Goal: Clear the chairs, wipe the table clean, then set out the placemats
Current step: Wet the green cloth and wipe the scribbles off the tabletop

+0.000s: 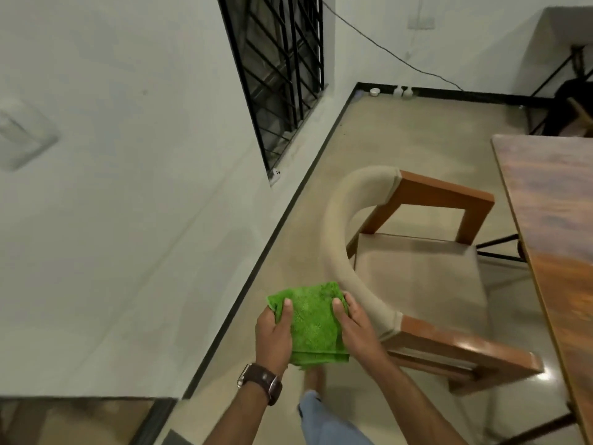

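Observation:
A folded green cloth (pixel 309 326) is held in front of me, low in the head view, over the floor. My left hand (pixel 272 335) grips its left edge with the thumb on top; a brown watch is on that wrist. My right hand (pixel 353 322) grips its right edge, thumb on top. Just right of the cloth stands a chair (pixel 414 277) with a beige padded back and seat and wooden arms; nothing lies on its seat. The dark wooden table (pixel 555 220) runs along the right edge, its near surface bare.
A white wall with a barred window (pixel 282 75) is on the left, with a black skirting line along the floor. A cable and small white items lie by the far wall. Dark metal legs show at the far right. My trouser leg and foot are below the cloth.

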